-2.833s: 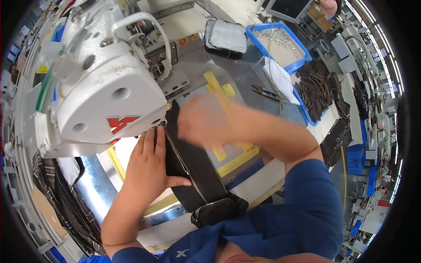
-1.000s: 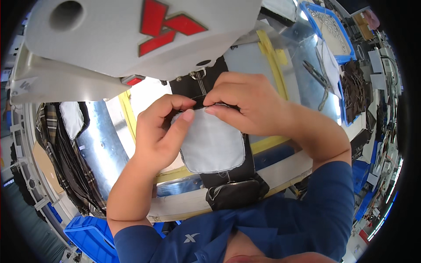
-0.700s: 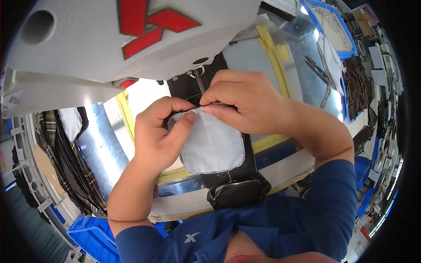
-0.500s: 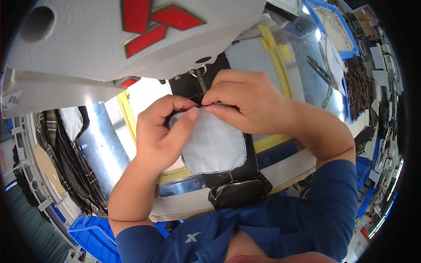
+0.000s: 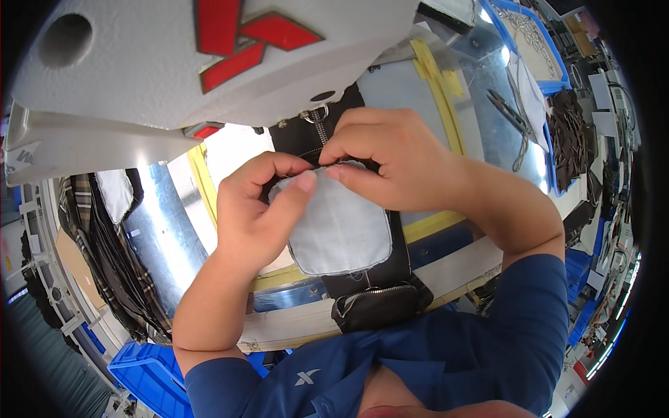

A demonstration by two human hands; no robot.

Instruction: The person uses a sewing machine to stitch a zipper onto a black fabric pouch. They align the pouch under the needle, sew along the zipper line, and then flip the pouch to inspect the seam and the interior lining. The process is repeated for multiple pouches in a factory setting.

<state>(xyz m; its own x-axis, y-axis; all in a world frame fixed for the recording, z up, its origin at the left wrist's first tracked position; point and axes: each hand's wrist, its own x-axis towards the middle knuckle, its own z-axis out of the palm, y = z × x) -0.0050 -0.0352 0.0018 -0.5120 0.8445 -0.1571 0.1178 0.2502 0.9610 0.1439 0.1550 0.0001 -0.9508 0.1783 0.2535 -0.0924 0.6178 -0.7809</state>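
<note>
Compared with nearly three seconds ago, the view has dropped in close under the white sewing machine, whose head now fills the 12 o'clock half of the picture. Back then the left hand lay flat on the black bag and the right hand was a blur above it; now both have closed on the top edge of a grey fabric patch that was not in sight then. Over the last second little has shifted: the patch has stayed in the same place and only the fingertips have made small adjustments, which reads as fine lining-up of the edge rather than any large move.

The left hand pinches the patch's upper corner between thumb and curled fingers. The right hand pinches the same edge just beside it, at 1 o'clock of the patch, fingers pressed together. The patch lies on the black bag, which runs from under the machine head down to the person's chest at 6 o'clock, its zipped pocket hanging over the surface edge.

Around them: yellow tape strips on the shiny surface at 1 o'clock, scissors and a blue tray at 2 o'clock, dark straps hanging at 9 o'clock. The machine head overhangs the top of the bag, hiding the needle area.
</note>
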